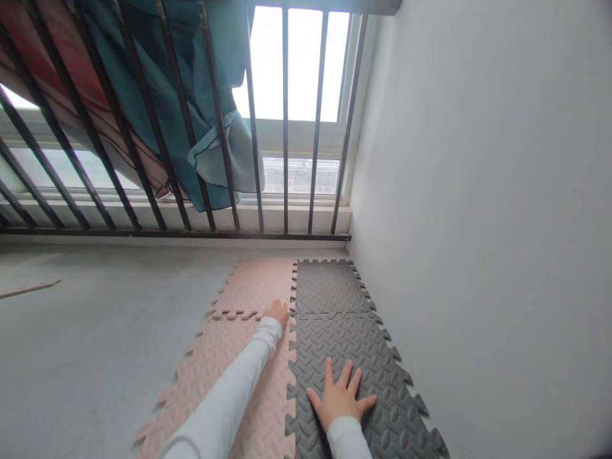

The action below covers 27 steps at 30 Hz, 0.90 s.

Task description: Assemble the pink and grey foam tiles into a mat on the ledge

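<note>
Reaching far forward, my left hand [276,312] rests on the seam between the far pink foam mat tile [255,284] and the near pink foam mat tile [224,366]. Its fingers look laid out on the tile edge, partly hidden behind the hand. Left of it, the toothed pink edges show a narrow gap. My right hand [340,398] lies flat with spread fingers on the near dark grey foam mat tile [335,341]. Beyond that, the far dark grey foam mat tile [329,287] meets it along a toothed seam.
A white wall [488,229] runs along the right side of the mats. Ahead stands a black railing [285,172] before a window, with a blue and reddish cloth [176,108] hanging behind its bars. A thin stick-like piece [31,289] lies on the grey floor [95,357] at left.
</note>
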Available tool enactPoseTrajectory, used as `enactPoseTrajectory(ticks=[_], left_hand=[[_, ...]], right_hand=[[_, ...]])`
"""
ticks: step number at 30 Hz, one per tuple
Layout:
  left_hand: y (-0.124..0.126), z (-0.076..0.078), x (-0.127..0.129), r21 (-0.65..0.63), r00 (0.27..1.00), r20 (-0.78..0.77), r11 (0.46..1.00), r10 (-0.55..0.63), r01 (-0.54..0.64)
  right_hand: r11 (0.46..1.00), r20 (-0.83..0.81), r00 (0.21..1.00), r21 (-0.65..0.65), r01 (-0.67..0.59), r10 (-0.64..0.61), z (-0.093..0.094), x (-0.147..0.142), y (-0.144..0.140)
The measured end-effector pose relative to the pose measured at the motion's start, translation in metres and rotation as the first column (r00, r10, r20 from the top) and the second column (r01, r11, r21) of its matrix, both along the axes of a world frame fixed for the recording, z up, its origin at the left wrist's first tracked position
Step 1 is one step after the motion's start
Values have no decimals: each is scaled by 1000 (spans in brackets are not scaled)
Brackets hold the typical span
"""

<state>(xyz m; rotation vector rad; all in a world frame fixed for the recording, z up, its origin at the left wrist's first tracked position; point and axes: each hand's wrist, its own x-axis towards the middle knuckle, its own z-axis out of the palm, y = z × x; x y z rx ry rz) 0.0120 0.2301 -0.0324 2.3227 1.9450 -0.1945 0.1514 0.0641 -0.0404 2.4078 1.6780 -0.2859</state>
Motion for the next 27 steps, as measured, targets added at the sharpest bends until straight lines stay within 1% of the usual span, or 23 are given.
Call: enactPoseTrajectory(ticks=[4,6,10,14,17,21,24,27], left_hand=[[-1,3,2,-4,1000,-12,1000,-27,27],[-3,1,3,1,1000,-11,1000,-24,24],[-6,-5,2,50,1000,19,999,-20,19],[-6,-7,2,42,999,23,999,-32,31],[-5,-5,5,35,1000,21,999,3,-4],[-4,-5,10,24,998,31,999,48,-49],[-6,-10,9,31,998,42,998,48,-50],[-10,-19,4,54,999,54,998,10,-13]], right_hand=[[1000,11,1000,10,6,-6,1,-2,0],[1000,15,1000,15,6,-6,1,-3,-1],[1000,10,1000,21,3,-4,-3,-2,0],[999,14,1000,37,-1,0,-8,-1,1],[999,15,1000,35,0,0,-7,-1,1],[1000,19,1000,5,7,-7,0,-3,0],[1000,25,1000,11,0,-1,3,-3,-1],[1000,22,1000,19,1,-1,1,-2,0]])
